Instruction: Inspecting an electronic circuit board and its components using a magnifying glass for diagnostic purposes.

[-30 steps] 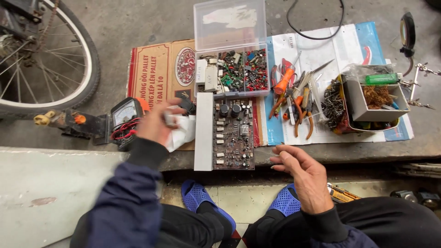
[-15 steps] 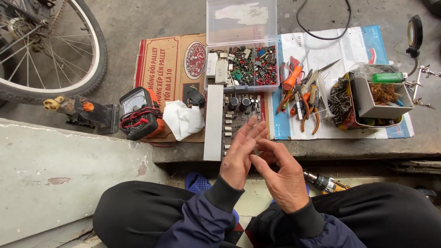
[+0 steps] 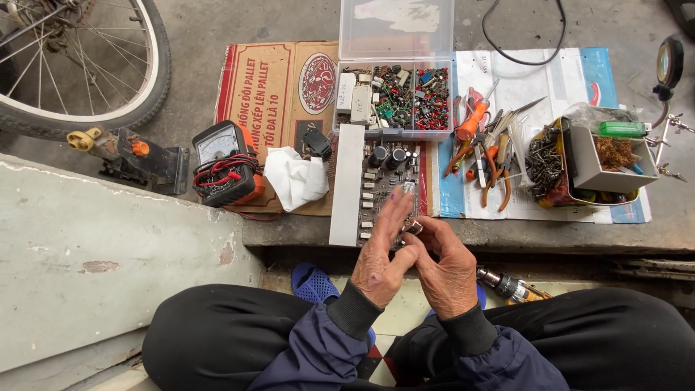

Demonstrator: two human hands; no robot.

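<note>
A circuit board (image 3: pixel 380 181) with black capacitors and a pale metal strip along its left side lies on the ledge in front of me. Both my hands meet just above its near end. My right hand (image 3: pixel 447 266) pinches a small silvery electronic part (image 3: pixel 415 227) between thumb and fingertips. My left hand (image 3: pixel 382 250) stands beside it with the fingers stretched out over the board and the thumb resting against the right hand's fingers. Whether the left hand also grips the part is hidden.
Behind the board: a clear parts box (image 3: pixel 394 98) with its lid up. Left: white cloth (image 3: pixel 295 177), analogue multimeter (image 3: pixel 224 163), small vise (image 3: pixel 134 156), bicycle wheel (image 3: pixel 87 65). Right: pliers and cutters (image 3: pixel 481 148), white tray (image 3: pixel 604 156). A screwdriver (image 3: pixel 510 286) lies below the ledge.
My left hand has come back from the white cloth and met my right hand over the board's near end. The right hand has lifted off the ledge and now pinches a small part.
</note>
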